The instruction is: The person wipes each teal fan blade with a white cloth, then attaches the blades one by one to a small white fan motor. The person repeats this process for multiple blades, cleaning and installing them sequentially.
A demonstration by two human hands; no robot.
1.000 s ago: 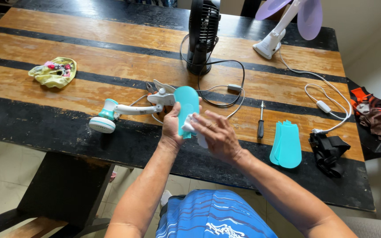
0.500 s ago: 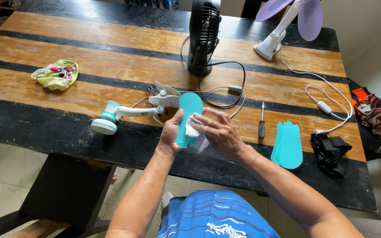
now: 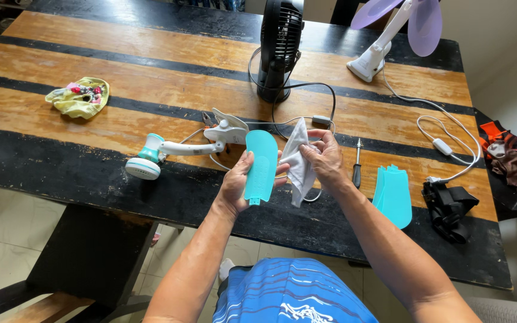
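Fan blade: a teal plastic fan blade [image 3: 261,166] stands upright above the near edge of the counter [image 3: 61,161], its narrow stem end down, broad face turned toward me so the surface is open to the cloth.
Left hand: my left hand [image 3: 234,186] is clenched around the blade's lower half, thumb on the front, fingers behind; I read that as a steadying hold.
Cloth: a crumpled white wipe [image 3: 299,161] hangs just beside the blade's right edge, touching or nearly so.
Right hand: my right hand [image 3: 325,160] pinches the wipe's upper part in its fingertips, the rest trailing down.
Spare blades: a stack of matching teal blades [image 3: 393,195] lies flat to the right, set apart from the one in hand.
Screwdriver: a small dark-handled screwdriver [image 3: 357,165] rests between my right hand and that stack.
Fan body: the bladeless white-and-teal fan body [image 3: 178,148] lies on its side behind my left hand, cord looped around it.
Further back: a black fan [image 3: 279,45] stands upright; a white fan with purple blades [image 3: 390,30] is at the far right.
Left edge: a yellow-green rag [image 3: 79,97] lies well apart.
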